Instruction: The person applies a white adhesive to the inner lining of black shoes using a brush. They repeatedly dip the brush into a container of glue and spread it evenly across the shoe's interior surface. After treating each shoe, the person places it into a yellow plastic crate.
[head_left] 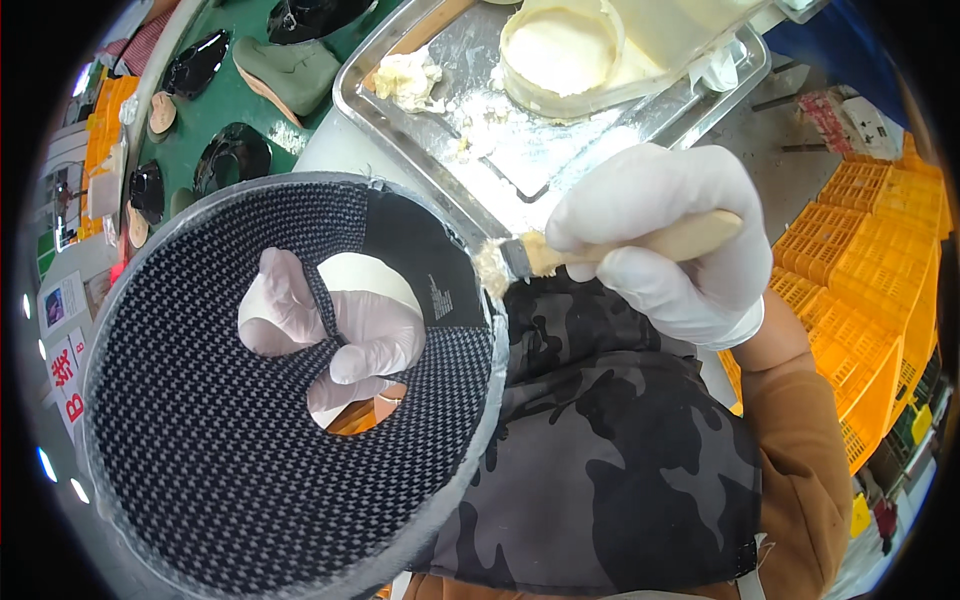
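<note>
A large rounded piece of black-and-white patterned fabric point(230, 430) fills the left of the view. It has a hole near its middle, a plain black patch at the upper right, and a whitish coating round its rim. My left hand point(345, 315), in a white glove, reaches through the hole with its fingers closed on the fabric beside it. In my gloved right hand point(680, 245) is a brush point(545, 254) with a pale wooden handle. Its clotted, cream-coloured bristles touch the fabric's right rim.
Beyond the fabric lies a metal tray point(400, 130) smeared white, bearing a round tub point(560, 55) of cream paste and a lump point(408, 80) of it. Black and olive shoe parts point(287, 75) rest on a green surface at upper left. Orange crates point(850, 270) stack up on the right.
</note>
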